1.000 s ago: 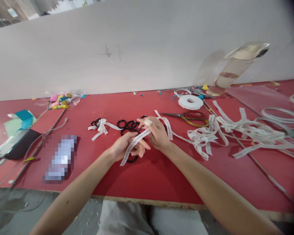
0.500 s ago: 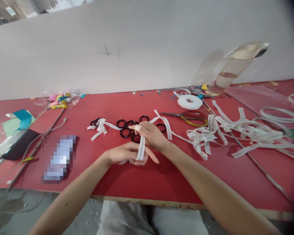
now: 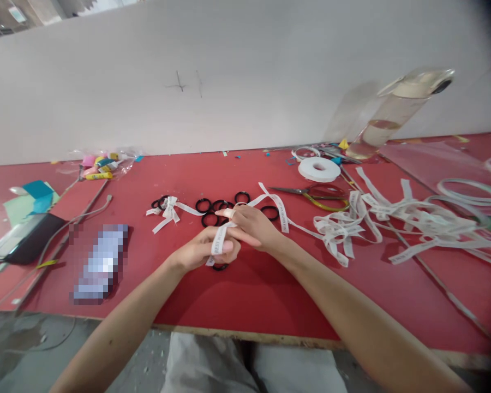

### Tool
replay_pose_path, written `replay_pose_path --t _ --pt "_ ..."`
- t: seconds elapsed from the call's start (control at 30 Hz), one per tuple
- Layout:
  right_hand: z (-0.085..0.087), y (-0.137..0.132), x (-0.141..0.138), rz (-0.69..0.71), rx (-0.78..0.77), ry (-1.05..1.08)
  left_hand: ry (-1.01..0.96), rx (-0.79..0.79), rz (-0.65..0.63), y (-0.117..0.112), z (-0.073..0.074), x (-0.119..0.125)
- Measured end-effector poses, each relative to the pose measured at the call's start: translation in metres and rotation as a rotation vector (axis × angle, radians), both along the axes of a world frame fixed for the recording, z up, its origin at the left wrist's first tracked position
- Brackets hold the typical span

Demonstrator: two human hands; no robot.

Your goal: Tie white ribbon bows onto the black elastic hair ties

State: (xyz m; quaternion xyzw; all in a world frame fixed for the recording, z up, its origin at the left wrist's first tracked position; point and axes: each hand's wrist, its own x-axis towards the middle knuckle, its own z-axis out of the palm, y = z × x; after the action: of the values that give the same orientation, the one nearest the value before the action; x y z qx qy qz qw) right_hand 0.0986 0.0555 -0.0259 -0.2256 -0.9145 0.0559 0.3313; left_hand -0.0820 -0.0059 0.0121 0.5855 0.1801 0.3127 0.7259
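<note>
A white printed ribbon (image 3: pixel 218 243) loops over the fingers of my left hand (image 3: pixel 198 250), its thumb pressed on it. My right hand (image 3: pixel 253 225) is beside it, fingers curled and pinching the ribbon's upper part. Part of a black ring (image 3: pixel 220 267), like a hair tie, shows under my left hand; how it joins the ribbon is hidden. Several black rings (image 3: pixel 203 206) lie just beyond my hands. To their left rests a black ring with a tied white ribbon bow (image 3: pixel 171 210). Another printed ribbon strip (image 3: pixel 283 217) lies right of my right hand.
Scissors (image 3: pixel 311 195), a white ribbon roll (image 3: pixel 319 170) and a tangled ribbon heap (image 3: pixel 339 229) lie on the right. A bottle (image 3: pixel 387 128) stands behind them. Leftward are a blurred-out phone (image 3: pixel 102 262), a cable (image 3: pixel 76 221) and a bag of small coloured items (image 3: pixel 102 164).
My left hand has moved up and its fingers have curled in, drawing the ribbon toward the left. The black ring below it has come into view. My right hand has barely moved.
</note>
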Motion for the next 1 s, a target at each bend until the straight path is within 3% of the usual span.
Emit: replay_pose_path --t 0.2,0.37,0.5,0.7,1.0 --pt "-0.002 -0.002 0.0 -0.092 0.007 -0.065 -0.156 -0.045 0.227 0.009 0.001 0.003" --pt "0.0 -0.003 -0.002 -0.13 0.037 -0.107 -0.141 -0.081 0.429 0.016 0.008 0.001" --pt "0.003 -0.004 -0.004 -0.123 0.083 -0.145 -0.053 -0.019 0.529 0.022 0.003 -0.002" --pt "0.005 -0.005 -0.003 -0.088 0.103 -0.155 0.067 0.04 0.588 0.027 -0.009 -0.005" --pt "0.004 -0.006 -0.004 -0.083 0.048 -0.198 0.131 0.054 0.604 0.029 -0.011 -0.004"
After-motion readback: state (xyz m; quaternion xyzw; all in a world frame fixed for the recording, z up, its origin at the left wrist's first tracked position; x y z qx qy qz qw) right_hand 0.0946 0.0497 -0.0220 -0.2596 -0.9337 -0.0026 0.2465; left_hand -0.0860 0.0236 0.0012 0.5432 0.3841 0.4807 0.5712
